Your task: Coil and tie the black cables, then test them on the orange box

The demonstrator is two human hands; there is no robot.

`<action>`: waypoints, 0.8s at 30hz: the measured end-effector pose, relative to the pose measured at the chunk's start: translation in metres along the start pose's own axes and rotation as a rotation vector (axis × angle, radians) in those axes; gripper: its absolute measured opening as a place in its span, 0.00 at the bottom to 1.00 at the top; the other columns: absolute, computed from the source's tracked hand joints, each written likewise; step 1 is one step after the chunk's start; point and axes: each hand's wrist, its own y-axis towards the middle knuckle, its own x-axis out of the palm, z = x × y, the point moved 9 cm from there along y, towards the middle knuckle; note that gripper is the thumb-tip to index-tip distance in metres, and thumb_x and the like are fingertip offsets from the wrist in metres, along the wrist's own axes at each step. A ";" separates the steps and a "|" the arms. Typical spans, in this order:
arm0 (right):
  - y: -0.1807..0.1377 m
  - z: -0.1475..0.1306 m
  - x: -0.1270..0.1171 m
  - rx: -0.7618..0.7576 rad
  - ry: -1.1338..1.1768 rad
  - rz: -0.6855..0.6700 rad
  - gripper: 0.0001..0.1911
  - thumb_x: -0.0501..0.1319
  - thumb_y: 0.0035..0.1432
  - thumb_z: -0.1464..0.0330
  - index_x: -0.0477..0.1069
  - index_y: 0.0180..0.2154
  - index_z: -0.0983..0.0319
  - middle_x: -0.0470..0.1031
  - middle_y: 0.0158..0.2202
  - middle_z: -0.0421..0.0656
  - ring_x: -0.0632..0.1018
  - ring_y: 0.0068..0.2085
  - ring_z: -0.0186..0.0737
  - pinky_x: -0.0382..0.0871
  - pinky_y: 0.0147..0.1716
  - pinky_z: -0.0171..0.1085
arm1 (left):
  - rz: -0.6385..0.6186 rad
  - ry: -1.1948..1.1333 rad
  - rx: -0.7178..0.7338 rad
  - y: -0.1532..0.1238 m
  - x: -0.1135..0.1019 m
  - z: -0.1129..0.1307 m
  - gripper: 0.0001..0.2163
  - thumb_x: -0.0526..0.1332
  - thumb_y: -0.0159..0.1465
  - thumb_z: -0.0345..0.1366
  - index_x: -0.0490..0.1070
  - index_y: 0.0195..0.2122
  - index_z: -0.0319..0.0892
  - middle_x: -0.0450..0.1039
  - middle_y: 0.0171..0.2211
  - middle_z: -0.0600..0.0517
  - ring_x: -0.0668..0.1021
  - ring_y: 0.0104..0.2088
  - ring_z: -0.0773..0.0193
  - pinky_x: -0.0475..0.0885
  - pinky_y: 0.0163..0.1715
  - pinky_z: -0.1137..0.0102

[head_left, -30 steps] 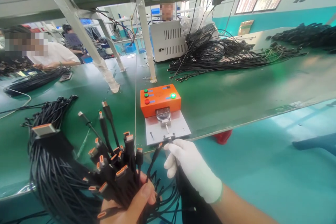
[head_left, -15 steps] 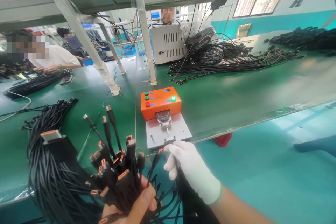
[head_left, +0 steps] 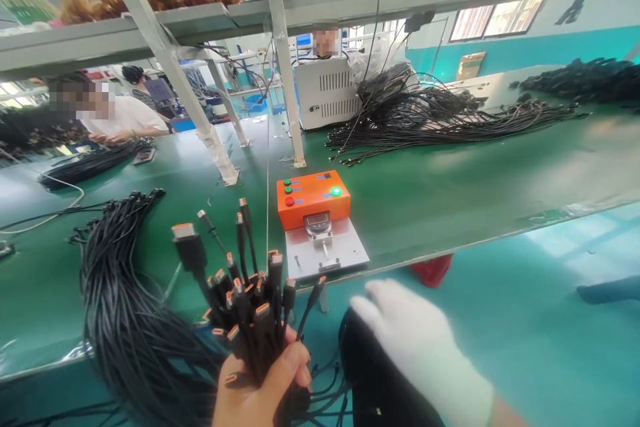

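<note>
My bare left hand (head_left: 267,380) is closed around a bunch of black cables (head_left: 250,310). Their connectors, which look like USB-C plugs with orange tips, fan upward at different heights; one cable leans out to the right. My right hand (head_left: 415,340), in a white glove, is over my dark-clothed knee, apart from the bunch. It is somewhat blurred, its fingers loosely extended with nothing visible in them. Beyond the hands, at the bench edge, stands an orange tester box (head_left: 313,199) with a lit green button. A small digital gauge (head_left: 318,221) is mounted on its metal plate (head_left: 347,247).
A thick bundle of black cables (head_left: 117,267) hangs over the bench edge at left. More cables (head_left: 415,117) lie by a grey metal box (head_left: 327,93) at the back. Shelf posts (head_left: 283,60) rise from the green bench (head_left: 425,200). Co-workers sit across it.
My right hand has moved away from the leaning cable's plug, back and to the right over my knee. My left hand still grips the bunch. The view has shifted slightly.
</note>
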 end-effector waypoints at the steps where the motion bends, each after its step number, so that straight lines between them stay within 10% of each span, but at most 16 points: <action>1: -0.005 -0.008 -0.016 -0.059 -0.028 0.132 0.16 0.62 0.48 0.57 0.72 0.37 0.58 0.73 0.40 0.51 0.72 0.45 0.55 0.62 0.45 0.49 | -0.006 0.014 0.001 0.000 0.002 0.000 0.12 0.69 0.47 0.40 0.72 0.27 0.39 0.73 0.18 0.51 0.74 0.20 0.63 0.71 0.23 0.70; 3: -0.017 -0.032 -0.026 -0.216 0.020 0.216 0.21 0.61 0.49 0.57 0.70 0.46 0.54 0.70 0.47 0.48 0.69 0.50 0.54 0.59 0.50 0.49 | -0.006 0.072 0.017 -0.001 0.004 0.002 0.11 0.68 0.48 0.41 0.73 0.27 0.39 0.73 0.17 0.51 0.73 0.21 0.63 0.70 0.24 0.71; 6: -0.032 -0.067 0.016 -0.329 0.392 -0.146 0.16 0.58 0.55 0.60 0.72 0.45 0.56 0.72 0.45 0.44 0.73 0.46 0.47 0.64 0.48 0.43 | -0.017 0.184 0.017 -0.002 0.008 -0.001 0.11 0.68 0.48 0.42 0.74 0.26 0.39 0.73 0.16 0.51 0.73 0.21 0.63 0.69 0.25 0.72; 12: -0.021 -0.048 0.057 -0.037 1.016 -0.213 0.15 0.57 0.56 0.58 0.68 0.30 0.64 0.73 0.24 0.42 0.75 0.24 0.37 0.68 0.29 0.37 | 0.052 0.123 0.039 -0.001 -0.002 -0.003 0.12 0.69 0.46 0.43 0.76 0.24 0.39 0.76 0.23 0.49 0.76 0.30 0.57 0.71 0.34 0.67; 24: 0.006 -0.032 0.056 -0.003 0.582 -0.231 0.11 0.54 0.56 0.65 0.64 0.25 0.64 0.68 0.16 0.37 0.69 0.16 0.32 0.63 0.22 0.34 | 0.013 -0.091 -0.025 0.000 -0.006 0.000 0.10 0.72 0.43 0.36 0.78 0.27 0.40 0.75 0.23 0.51 0.76 0.24 0.62 0.73 0.28 0.69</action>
